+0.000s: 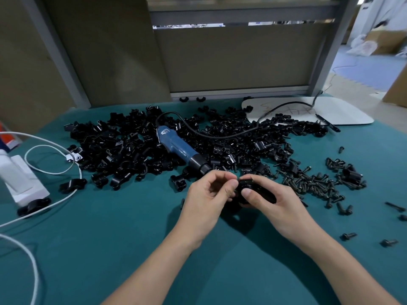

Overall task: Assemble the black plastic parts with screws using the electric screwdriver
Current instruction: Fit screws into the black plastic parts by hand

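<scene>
My right hand [273, 203] grips a black plastic part [259, 191] just above the green mat, thumb on top. My left hand [209, 194] meets it from the left, its curled fingers pinching the part's left end; whether a screw is between them is hidden. A blue electric screwdriver [178, 148] lies on a large pile of black plastic parts [136, 146], its tip pointing toward my hands. A heap of black screws [317, 183] lies to the right of my hands.
A black cable [231, 134] runs from the screwdriver to a white board [343, 111] at the back right. A white device [19, 179] with white cords [50, 170] sits at the left. Loose screws [349, 236] dot the right. The green mat [110, 249] covers the table.
</scene>
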`<action>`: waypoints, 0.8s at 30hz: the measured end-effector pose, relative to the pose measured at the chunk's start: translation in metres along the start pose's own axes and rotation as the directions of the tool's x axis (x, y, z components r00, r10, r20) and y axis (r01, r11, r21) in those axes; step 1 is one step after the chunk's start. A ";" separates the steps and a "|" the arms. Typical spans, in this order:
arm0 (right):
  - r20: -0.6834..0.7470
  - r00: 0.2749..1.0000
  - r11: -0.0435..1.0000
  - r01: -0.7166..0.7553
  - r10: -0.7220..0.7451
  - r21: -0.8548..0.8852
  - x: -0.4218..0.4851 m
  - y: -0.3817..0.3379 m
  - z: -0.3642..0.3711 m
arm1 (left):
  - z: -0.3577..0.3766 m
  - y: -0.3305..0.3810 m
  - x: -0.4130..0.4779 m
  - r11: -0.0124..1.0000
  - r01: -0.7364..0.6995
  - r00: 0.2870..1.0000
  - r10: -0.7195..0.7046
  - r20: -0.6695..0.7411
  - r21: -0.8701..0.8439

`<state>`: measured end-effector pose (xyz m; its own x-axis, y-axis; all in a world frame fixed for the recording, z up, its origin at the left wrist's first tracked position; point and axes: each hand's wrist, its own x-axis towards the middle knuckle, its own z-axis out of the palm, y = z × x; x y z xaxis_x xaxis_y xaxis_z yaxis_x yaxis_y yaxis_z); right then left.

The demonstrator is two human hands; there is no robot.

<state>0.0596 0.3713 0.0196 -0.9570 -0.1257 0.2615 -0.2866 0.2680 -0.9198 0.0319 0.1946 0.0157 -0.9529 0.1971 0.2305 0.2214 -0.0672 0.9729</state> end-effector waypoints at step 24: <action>-0.007 1.000 0.999 0.009 -0.009 0.045 -0.002 -0.003 0.000 | -0.002 0.002 0.001 0.996 0.081 0.995 -0.079 0.060 -0.024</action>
<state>0.0620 0.3706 0.0223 -0.9548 -0.1216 0.2713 -0.2927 0.2238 -0.9297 0.0311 0.1923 0.0174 -0.9533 0.2603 0.1533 0.1385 -0.0742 0.9876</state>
